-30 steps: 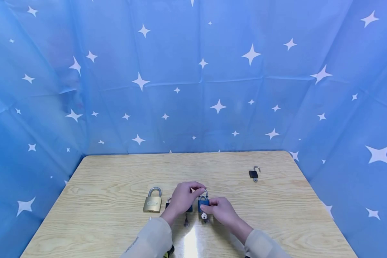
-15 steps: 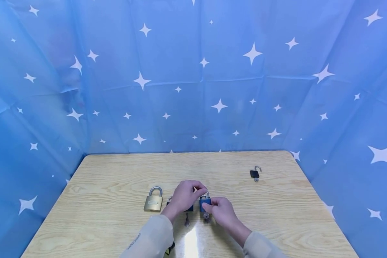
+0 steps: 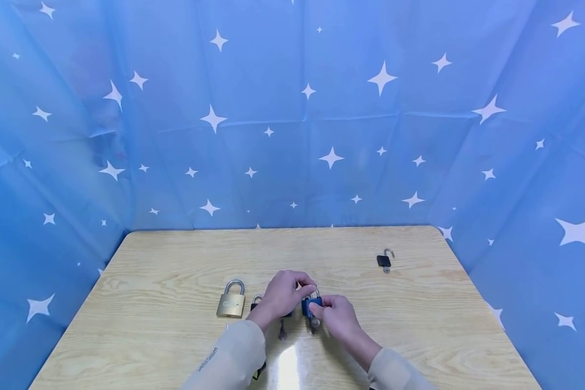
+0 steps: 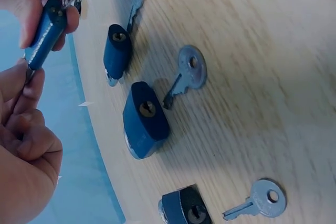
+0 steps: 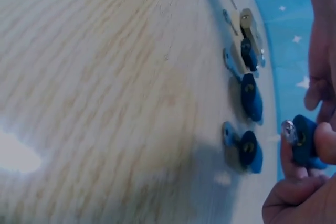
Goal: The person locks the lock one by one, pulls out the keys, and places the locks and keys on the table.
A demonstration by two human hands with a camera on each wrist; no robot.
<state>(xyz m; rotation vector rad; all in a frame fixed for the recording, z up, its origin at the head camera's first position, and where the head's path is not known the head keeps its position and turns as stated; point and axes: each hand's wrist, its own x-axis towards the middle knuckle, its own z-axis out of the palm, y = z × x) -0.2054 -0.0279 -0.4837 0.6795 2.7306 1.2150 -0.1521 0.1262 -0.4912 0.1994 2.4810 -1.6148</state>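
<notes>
Both hands hold one blue padlock point(image 3: 312, 307) just above the table. My left hand point(image 3: 281, 295) pinches its metal shackle between thumb and fingers. My right hand point(image 3: 341, 317) grips the padlock's body, thumb in front. At its keyhole end is a silver key point(image 5: 289, 131), close to the right fingers. Most of the shackle is covered by the left fingertips, so I cannot tell whether it is open. Below the hands, blue padlocks point(image 4: 144, 124) lie on the table, with a loose key point(image 4: 190, 69) near the middle one.
A large brass padlock point(image 3: 231, 306) lies left of the hands. Farther back to the right is a small black padlock point(image 3: 383, 261) with its shackle open. Another loose key point(image 4: 265, 198) lies on the wooden table point(image 3: 175, 260), and a starred blue curtain point(image 3: 292, 135) surrounds its back and sides.
The held padlock has shifted slightly to the right and tilted with both hands. Its key has changed angle and looks darker now. Both hands keep their grip.
</notes>
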